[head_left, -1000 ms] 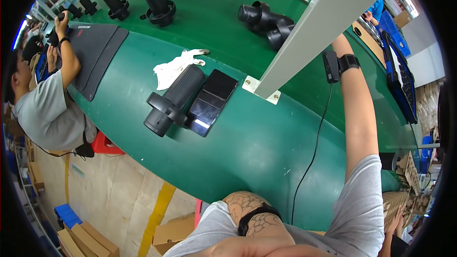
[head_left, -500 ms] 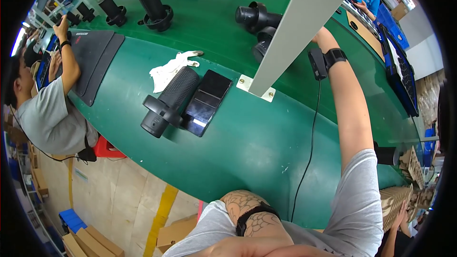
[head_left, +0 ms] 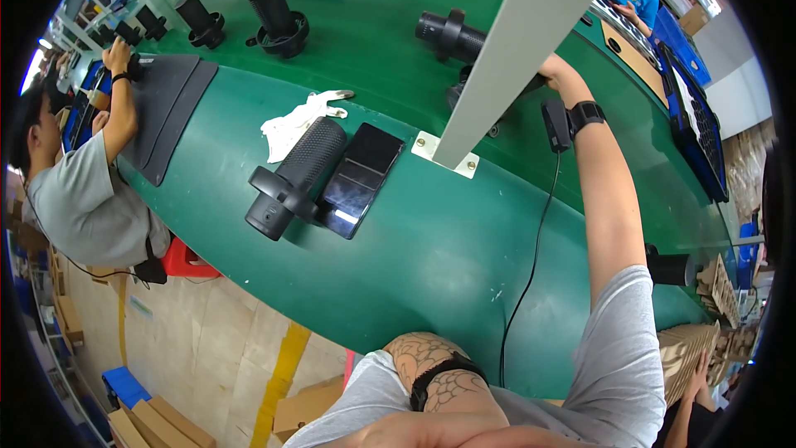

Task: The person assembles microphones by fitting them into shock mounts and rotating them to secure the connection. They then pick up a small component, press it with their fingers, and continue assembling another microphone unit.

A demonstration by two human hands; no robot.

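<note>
My right hand (head_left: 560,71) reaches far across the green bench, partly behind a grey post. It seems closed on a black cylindrical device (head_left: 458,90), whose middle the post hides; my fingers show only in part. A similar black device with a ring collar (head_left: 452,34) lies just beyond it. My right wrist wears a black strap with a cabled box (head_left: 556,124). My tattooed left arm, banded in black, is bent at the near bench edge; the left hand is out of view. Mid-bench lie a mesh-bodied black device (head_left: 300,170), a dark glossy phone-like panel (head_left: 362,178) and a white glove (head_left: 303,120).
The grey post (head_left: 518,50) is bolted to the bench by a metal plate (head_left: 445,154). Several black devices stand upright at the far left (head_left: 274,21). A co-worker (head_left: 87,191) works beside a dark mat (head_left: 170,108); blue trays (head_left: 696,129) stand at right.
My right hand has drawn back slightly towards me, and the black device by it has shifted nearer. The device beyond has turned a little. Standing devices at left have slid slightly right.
</note>
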